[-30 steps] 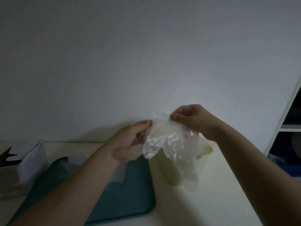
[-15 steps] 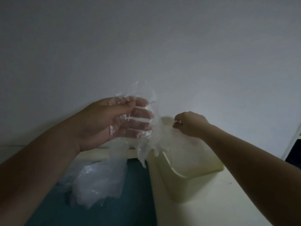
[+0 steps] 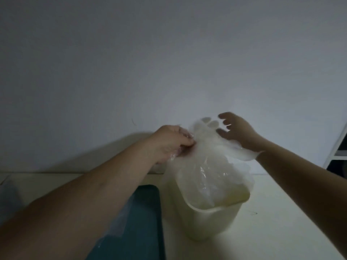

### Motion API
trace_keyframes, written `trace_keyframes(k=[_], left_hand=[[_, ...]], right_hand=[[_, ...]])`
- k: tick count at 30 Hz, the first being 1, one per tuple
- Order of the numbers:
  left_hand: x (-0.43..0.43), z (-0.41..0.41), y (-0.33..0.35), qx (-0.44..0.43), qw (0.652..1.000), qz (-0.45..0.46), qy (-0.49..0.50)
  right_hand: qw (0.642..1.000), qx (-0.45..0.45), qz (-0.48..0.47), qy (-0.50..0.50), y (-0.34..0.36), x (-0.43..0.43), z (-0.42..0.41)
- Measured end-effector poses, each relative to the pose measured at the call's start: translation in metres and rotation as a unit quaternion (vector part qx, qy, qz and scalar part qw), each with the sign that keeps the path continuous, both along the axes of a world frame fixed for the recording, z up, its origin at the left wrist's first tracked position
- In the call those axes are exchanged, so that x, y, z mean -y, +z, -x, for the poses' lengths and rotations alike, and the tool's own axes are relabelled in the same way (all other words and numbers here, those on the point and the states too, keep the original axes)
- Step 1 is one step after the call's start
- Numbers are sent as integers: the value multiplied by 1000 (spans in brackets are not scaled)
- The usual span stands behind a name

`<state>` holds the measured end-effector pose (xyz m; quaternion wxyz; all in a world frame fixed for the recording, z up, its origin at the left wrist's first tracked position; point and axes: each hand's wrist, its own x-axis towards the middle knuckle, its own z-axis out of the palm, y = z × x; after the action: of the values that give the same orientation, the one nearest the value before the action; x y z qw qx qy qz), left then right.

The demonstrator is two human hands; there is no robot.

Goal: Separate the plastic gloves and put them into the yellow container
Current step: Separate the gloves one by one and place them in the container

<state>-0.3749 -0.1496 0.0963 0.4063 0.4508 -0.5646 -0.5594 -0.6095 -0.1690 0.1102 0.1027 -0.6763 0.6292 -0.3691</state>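
A pale yellow container (image 3: 212,220) stands on the light table, right of centre. Thin clear plastic gloves (image 3: 208,162) hang bunched over its open top, reaching down into it. My left hand (image 3: 172,141) pinches the left side of the plastic just above the container, with film clinging round its fingers. My right hand (image 3: 236,130) hovers at the upper right of the plastic with fingers spread and blurred; its palm touches the film without gripping it. More clear gloves (image 3: 120,222) lie partly hidden under my left forearm.
A dark teal tray (image 3: 144,231) lies left of the container, against its side. A plain wall rises behind the table. A white shelf frame (image 3: 338,145) stands at the far right edge. A small dark mark (image 3: 253,212) sits on the table right of the container.
My left hand has come down and right from its raised position to the container's top with the plastic. My right hand has opened its fingers from a pinch.
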Motion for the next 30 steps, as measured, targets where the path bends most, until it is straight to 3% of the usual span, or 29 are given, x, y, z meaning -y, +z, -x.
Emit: trace_keyframes(k=[3,5,7,10,16,21,25,27,30], left_hand=[[10,12,-19,56,998,-10,38],[10,20,-24,106,993,-2,54],[7,25,-24,129,989,6,66],[4,22,-21,110,990,6,91],[-2,-25,-23,108,969,89,203],[-14,-55,-31,101,971,107,186],[-38,-69,-39,111,974,110,161],[-52,-84,-46,202,959,151,128],[-72,-120,-67,416,878,223,78]], right_hand=[[996,37,66,-54,11,-40,0],[1000,3,17,3,19,-65,-21],[992,-47,-98,70,15,-84,-47],[955,-167,-205,136,3,-102,-84],[911,-262,-284,144,-30,-70,-116],[861,-387,-299,142,-73,-46,-115],[844,-413,-317,128,-79,-52,-120],[849,-411,-307,125,-59,-60,-125],[880,-397,-243,98,-23,-73,-130]])
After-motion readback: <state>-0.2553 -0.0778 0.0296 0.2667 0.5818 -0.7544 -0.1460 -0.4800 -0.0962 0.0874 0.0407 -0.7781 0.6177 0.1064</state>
